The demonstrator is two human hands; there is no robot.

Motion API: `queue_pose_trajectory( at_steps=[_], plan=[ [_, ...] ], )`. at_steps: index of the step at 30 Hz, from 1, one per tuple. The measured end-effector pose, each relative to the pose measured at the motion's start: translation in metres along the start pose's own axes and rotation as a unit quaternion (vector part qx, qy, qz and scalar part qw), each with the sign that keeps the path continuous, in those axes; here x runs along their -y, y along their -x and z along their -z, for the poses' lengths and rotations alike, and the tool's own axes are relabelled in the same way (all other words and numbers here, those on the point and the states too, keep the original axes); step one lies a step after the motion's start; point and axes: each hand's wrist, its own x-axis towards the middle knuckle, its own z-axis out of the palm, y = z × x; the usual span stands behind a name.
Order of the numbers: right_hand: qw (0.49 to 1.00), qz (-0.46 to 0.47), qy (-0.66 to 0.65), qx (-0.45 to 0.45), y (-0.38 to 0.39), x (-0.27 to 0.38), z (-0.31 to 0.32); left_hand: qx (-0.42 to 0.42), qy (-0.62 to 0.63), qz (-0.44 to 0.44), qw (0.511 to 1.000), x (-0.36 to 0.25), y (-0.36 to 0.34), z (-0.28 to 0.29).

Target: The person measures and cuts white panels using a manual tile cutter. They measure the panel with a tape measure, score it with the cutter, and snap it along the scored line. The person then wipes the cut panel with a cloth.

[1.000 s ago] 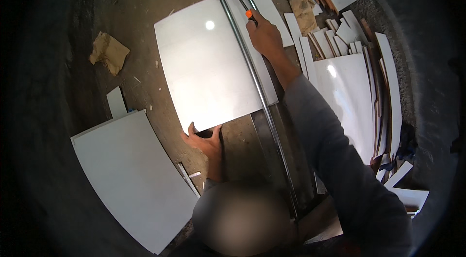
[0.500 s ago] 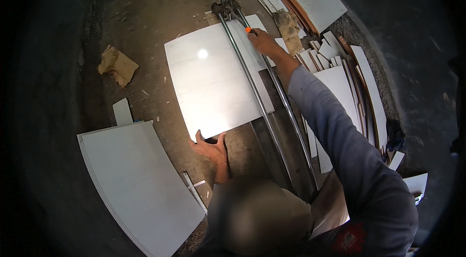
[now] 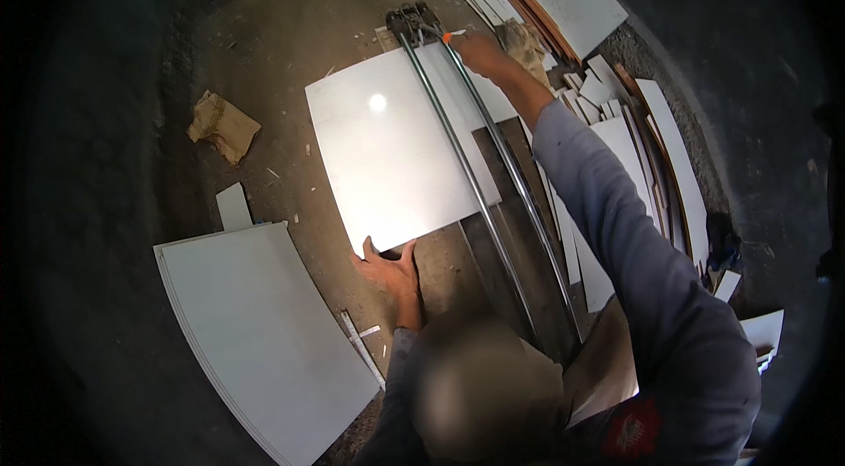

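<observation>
A large white tile [image 3: 387,158] lies on a manual tile cutter, beneath its two long metal rails [image 3: 459,139]. Up at the far end of the rails, by the dark cutting carriage [image 3: 412,23], my right hand [image 3: 481,54] is closed around the cutter's handle, whose orange tip [image 3: 446,38] shows beside the fingers. My left hand [image 3: 389,274] is at the tile's near left corner, thumb and fingers spread, with the fingertips touching the near edge. Part of the tile's far right side is hidden by my right hand and the rails.
To the left a stack of large white tiles [image 3: 268,334] lies on the floor, with a white ruler-like strip [image 3: 361,347] by its right edge. Torn brown cardboard [image 3: 224,127] lies farther off. Along the right are tile offcuts [image 3: 607,92] and reddish-brown strips [image 3: 532,13].
The carriage and my right hand on the handle sit slightly farther along the rails. The whole view has shifted a little; my left hand stays at the tile's near corner.
</observation>
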Motion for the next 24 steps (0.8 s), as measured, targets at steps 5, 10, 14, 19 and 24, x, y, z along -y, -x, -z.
queue_pose_trajectory(
  at_steps=[5, 10, 14, 19, 24],
  plan=[
    [0.998, -0.056, -0.026, -0.005, 0.001, -0.007, -0.008, -0.013, -0.011, -0.012, 1.000, 0.004, 0.000, -0.003],
    [0.999, -0.047, -0.001, 0.005, -0.002, -0.017, -0.016, -0.011, -0.028, -0.011, 0.999, 0.002, -0.001, -0.004],
    [0.992, -0.112, -0.011, 0.051, 0.002, -0.012, -0.011, -0.014, -0.029, -0.021, 0.999, -0.002, -0.001, -0.004],
    [0.985, -0.150, 0.021, 0.083, 0.009, 0.004, -0.001, -0.027, 0.013, -0.050, 0.998, -0.003, -0.001, -0.006],
    [0.980, -0.191, 0.041, 0.046, 0.007, 0.012, -0.010, -0.034, -0.014, -0.046, 0.998, -0.005, 0.003, -0.007]
  ],
)
